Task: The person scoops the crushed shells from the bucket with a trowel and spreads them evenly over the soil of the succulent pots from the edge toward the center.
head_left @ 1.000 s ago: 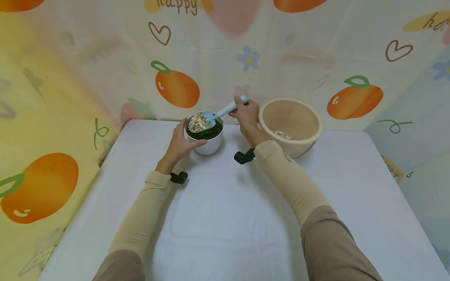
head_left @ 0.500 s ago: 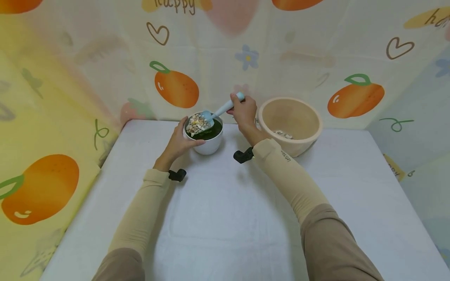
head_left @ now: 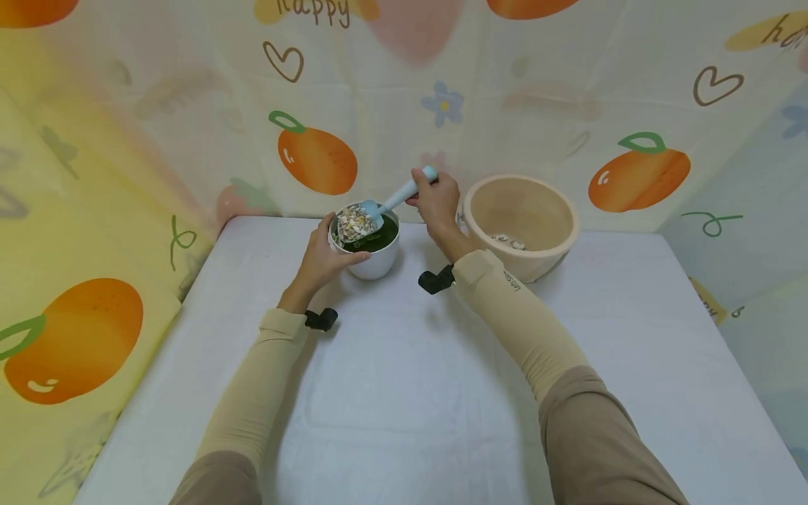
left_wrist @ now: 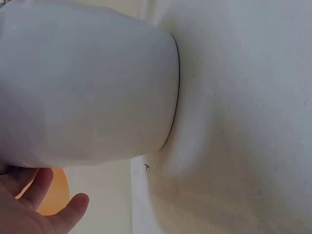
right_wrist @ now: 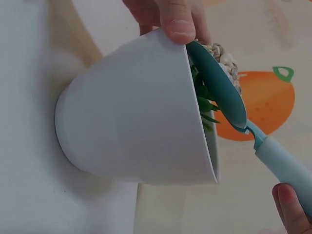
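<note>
A white flowerpot (head_left: 376, 265) with dark green contents stands upright on the table. My left hand (head_left: 318, 261) grips it from the left, thumb across the near side. In the right wrist view, the left thumb (right_wrist: 178, 25) lies right at the rim, and green leaves (right_wrist: 204, 100) show inside. My right hand (head_left: 440, 203) holds a light blue garden trowel (head_left: 402, 196) by its handle. Its scoop (right_wrist: 219, 85) slants over the pot's mouth, heaped with small pale shells or pebbles (head_left: 355, 224). Most of the left fingers are hidden behind the pot.
Just right of my right hand stands a large beige bowl-shaped pot (head_left: 536, 210), a few whitish pieces (head_left: 507, 242) at its bottom. A white cloth covers the table (head_left: 385, 393). Close behind hangs a patterned curtain (head_left: 404, 105).
The trowel and my right hand have shifted slightly up and to the left, then stay nearly still. My left hand keeps its grip on the flowerpot.
</note>
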Action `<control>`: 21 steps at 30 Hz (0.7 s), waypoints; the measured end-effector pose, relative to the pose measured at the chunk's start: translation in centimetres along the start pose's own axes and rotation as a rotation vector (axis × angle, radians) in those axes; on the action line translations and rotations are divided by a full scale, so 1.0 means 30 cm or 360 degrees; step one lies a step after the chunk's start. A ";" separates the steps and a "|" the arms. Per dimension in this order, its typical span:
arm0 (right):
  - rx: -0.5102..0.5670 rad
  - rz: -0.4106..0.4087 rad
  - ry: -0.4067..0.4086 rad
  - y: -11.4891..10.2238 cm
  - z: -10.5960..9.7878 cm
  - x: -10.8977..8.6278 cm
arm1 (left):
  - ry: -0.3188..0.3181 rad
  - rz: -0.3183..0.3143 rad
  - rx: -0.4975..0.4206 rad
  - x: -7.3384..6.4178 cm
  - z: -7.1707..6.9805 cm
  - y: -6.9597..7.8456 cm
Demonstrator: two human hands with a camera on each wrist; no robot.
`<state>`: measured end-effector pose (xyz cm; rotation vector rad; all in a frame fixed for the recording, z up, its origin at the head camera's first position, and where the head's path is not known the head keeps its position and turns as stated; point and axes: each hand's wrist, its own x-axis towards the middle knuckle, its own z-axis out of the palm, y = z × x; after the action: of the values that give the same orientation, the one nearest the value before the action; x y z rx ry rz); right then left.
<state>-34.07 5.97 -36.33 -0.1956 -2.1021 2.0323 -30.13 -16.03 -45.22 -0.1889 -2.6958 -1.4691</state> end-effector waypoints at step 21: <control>-0.0096 -0.0082 -0.0049 -0.006 0.007 -0.020 | 0.0108 -0.0007 0.0030 -0.019 0.014 0.016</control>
<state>-33.54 5.63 -36.19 -0.1190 -2.1656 1.9571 -29.49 -15.46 -45.12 -0.1301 -2.6573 -1.4241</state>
